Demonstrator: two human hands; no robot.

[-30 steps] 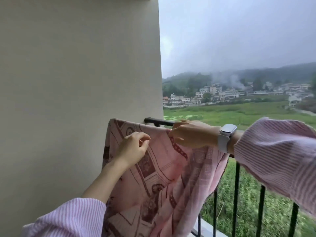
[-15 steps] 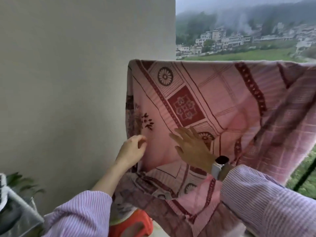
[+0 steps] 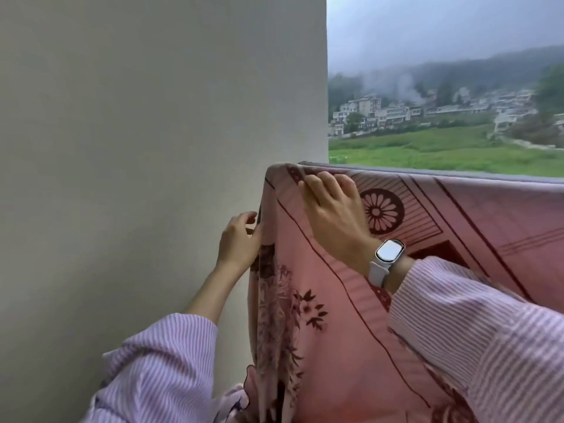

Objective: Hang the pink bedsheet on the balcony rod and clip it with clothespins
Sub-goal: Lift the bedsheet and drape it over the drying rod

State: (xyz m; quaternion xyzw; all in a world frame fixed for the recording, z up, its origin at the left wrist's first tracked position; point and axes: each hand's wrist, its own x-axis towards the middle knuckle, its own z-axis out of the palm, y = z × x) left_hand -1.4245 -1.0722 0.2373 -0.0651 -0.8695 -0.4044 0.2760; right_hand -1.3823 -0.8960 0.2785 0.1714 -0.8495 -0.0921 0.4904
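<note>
The pink bedsheet [image 3: 427, 270], printed with dark red lines, a wheel motif and flowers, hangs draped over the balcony rod, which lies hidden under its top fold. My left hand [image 3: 241, 239] pinches the sheet's left side edge beside the wall. My right hand [image 3: 332, 209], with a white watch on the wrist, lies flat on the cloth with its fingertips at the top fold near the left corner. No clothespins are in view.
A plain beige wall [image 3: 152, 148] stands close on the left, right beside the sheet's edge. Beyond the rod lie green fields, white houses and misty hills [image 3: 442, 117]. My striped pink sleeves fill the lower corners.
My right hand has moved from the sheet's middle up to the top fold. My left hand has risen along the left edge. The view has tilted up, so the red object below is gone.
</note>
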